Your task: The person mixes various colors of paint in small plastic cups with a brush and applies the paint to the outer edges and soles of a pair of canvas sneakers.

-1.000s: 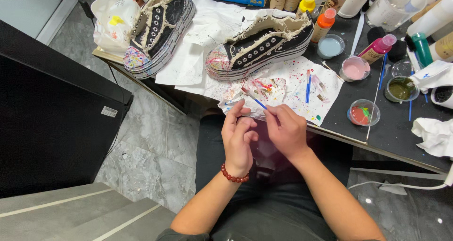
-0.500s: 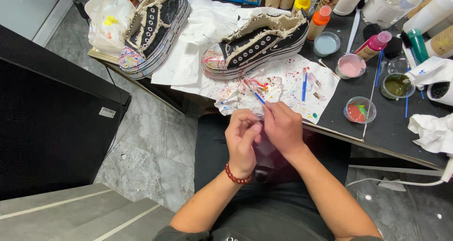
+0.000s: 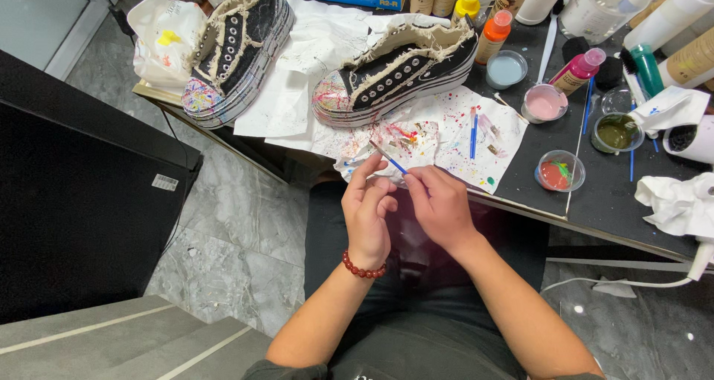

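Two hands meet over the person's lap, just below the table edge, with a thin blue brush between them. The right hand pinches the brush's lower end in closed fingers, its tip slanting up and left over the spattered paper. The left hand — red bead bracelet at the wrist — sits touching the right, fingers curled near the brush; whether it actually grips the brush, I cannot tell.

Just beyond the brush, a paint-flecked black shoe lies on the paper. Left of that shoe stands a second shoe. Right of the first shoe lies another blue brush, then small cups — pale blue, pink, red, olive. Bottles crowd behind the shoe, and a crumpled white rag sits well to its right.
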